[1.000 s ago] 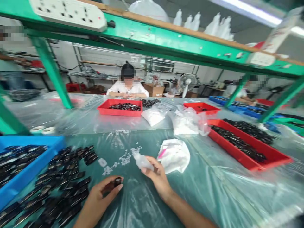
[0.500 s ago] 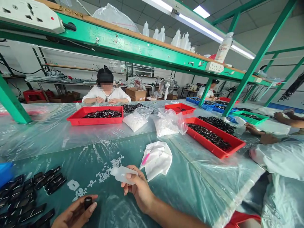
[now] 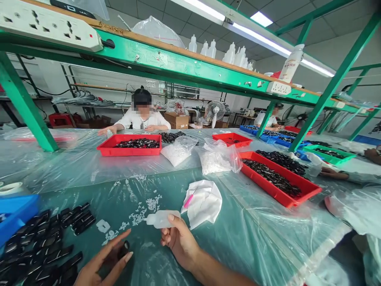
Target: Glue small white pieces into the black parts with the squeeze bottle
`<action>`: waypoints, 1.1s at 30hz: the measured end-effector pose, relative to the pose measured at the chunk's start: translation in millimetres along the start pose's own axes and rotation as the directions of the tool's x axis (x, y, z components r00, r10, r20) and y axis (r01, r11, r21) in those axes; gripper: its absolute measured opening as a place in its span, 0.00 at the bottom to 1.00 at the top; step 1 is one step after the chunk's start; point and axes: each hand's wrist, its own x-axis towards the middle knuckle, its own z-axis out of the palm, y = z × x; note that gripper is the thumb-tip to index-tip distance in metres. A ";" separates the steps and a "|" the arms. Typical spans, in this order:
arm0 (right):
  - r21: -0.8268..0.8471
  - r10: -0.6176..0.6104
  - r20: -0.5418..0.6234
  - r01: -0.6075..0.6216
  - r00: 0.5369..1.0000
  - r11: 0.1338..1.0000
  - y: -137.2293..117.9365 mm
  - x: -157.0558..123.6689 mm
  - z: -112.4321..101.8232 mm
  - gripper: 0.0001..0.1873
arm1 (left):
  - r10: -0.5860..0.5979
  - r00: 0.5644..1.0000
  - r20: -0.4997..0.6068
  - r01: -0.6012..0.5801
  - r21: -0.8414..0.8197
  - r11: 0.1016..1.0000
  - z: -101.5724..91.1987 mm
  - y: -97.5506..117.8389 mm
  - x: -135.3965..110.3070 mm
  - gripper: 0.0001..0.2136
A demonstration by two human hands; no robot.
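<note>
Bottle [image 3: 163,219]: in our right hand [image 3: 180,240], held nearly level, narrow neck pointing left; the grip is closed around its body.
Left hand [image 3: 104,258]: the grip pinches a small black piece [image 3: 123,249] between thumb and fingers, near the bottle's neck.
White bits [image 3: 137,219]: we have them strewn just beyond both hands, a larger whitish piece [image 3: 102,226] at their left end.
White cloth [image 3: 206,202]: just beyond the right hand, a pink item [image 3: 188,201] lying on it.
Black parts [image 3: 49,240]: crowding the left, between our left hand and the blue tray [image 3: 26,218].
Farther back: two bags [image 3: 178,150] [image 3: 218,161] stand between a red tray [image 3: 132,151] and a long red tray [image 3: 297,201]; a co-worker [image 3: 142,117] sits across from us.
Shelf [image 3: 178,65]: its green beam cuts across our view of the room, bottles and a power strip [image 3: 53,28] along it.
Tabletop [image 3: 253,242]: green, under creased, glossy see-through sheeting.
Surfaces: the bottle is milky and smooth; the cloth is rumpled and matt; the black parts are shiny, flat and elongated; the bits are tiny and irregular; the bags are thin, wrinkled film around white contents.
</note>
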 end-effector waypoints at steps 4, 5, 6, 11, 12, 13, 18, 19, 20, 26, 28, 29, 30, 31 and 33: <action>-0.045 0.004 -0.020 -0.005 1.000 0.999 3.1 -8.9 2.2 0.18 | 0.038 0.998 0.041 -0.038 -0.001 0.999 -3.1 12.6 -7.2 0.18; -0.060 0.005 -0.026 -0.006 1.000 0.998 4.3 -11.3 2.1 0.17 | 0.060 0.997 0.042 -0.060 -0.012 0.998 -3.0 16.1 -9.8 0.15; -0.075 0.005 -0.036 -0.008 0.999 0.997 5.7 -13.4 1.4 0.17 | 0.098 0.995 0.014 -0.098 -0.021 0.995 -2.6 19.3 -12.2 0.13; -0.157 0.012 -0.066 -0.022 0.998 0.987 12.0 -15.6 -6.7 0.16 | 0.170 0.985 0.032 -0.168 -0.056 0.984 -1.5 27.0 -18.5 0.11; -0.182 0.011 -0.070 -0.024 0.997 0.983 12.6 -15.4 -8.1 0.16 | 0.175 0.984 0.029 -0.173 -0.068 0.983 -1.7 27.3 -19.3 0.11; -0.217 0.004 -0.078 -0.021 0.997 0.976 12.9 -15.4 -9.1 0.17 | 0.179 0.983 0.028 -0.176 -0.080 0.981 -2.0 27.5 -20.1 0.12; -0.443 -0.017 -0.095 -0.027 0.995 0.896 10.6 -17.9 -8.0 0.20 | 0.173 0.983 0.061 -0.165 -0.122 0.979 -3.3 29.1 -23.3 0.15; -0.475 -0.026 -0.096 -0.023 0.995 0.880 10.1 -18.5 -7.1 0.20 | 0.177 0.982 0.066 -0.168 -0.124 0.978 -3.4 29.8 -23.4 0.16; -0.502 -0.045 -0.099 -0.011 0.994 0.865 9.8 -19.2 -6.1 0.20 | 0.184 0.980 0.070 -0.174 -0.126 0.977 -3.6 30.5 -23.5 0.16; -0.630 -0.150 -0.065 0.077 0.986 0.773 10.1 -23.4 2.4 0.20 | 0.213 0.973 0.089 -0.202 -0.113 0.973 -3.9 34.3 -24.1 0.16; -0.664 -0.216 -0.052 0.127 0.975 0.737 10.3 -25.5 5.3 0.19 | 0.212 0.972 0.100 -0.203 -0.094 0.975 -3.8 34.0 -24.7 0.16; -0.684 -0.255 -0.045 0.156 0.966 0.712 10.3 -26.6 6.2 0.18 | 0.211 0.972 0.105 -0.203 -0.082 0.976 -3.7 33.5 -24.9 0.16; -0.706 -0.287 -0.030 0.182 0.958 0.684 10.2 -27.6 6.5 0.18 | 0.210 0.971 0.110 -0.204 -0.071 0.977 -3.5 32.9 -25.2 0.16; -0.731 -0.300 -0.009 0.199 0.954 0.653 10.1 -28.6 6.2 0.18 | 0.212 0.970 0.116 -0.206 -0.059 0.977 -3.4 32.4 -25.4 0.16; -0.780 -0.296 0.033 0.209 0.955 0.590 9.7 -30.5 4.3 0.18 | 0.216 0.969 0.122 -0.213 -0.035 0.976 -2.9 31.9 -25.7 0.16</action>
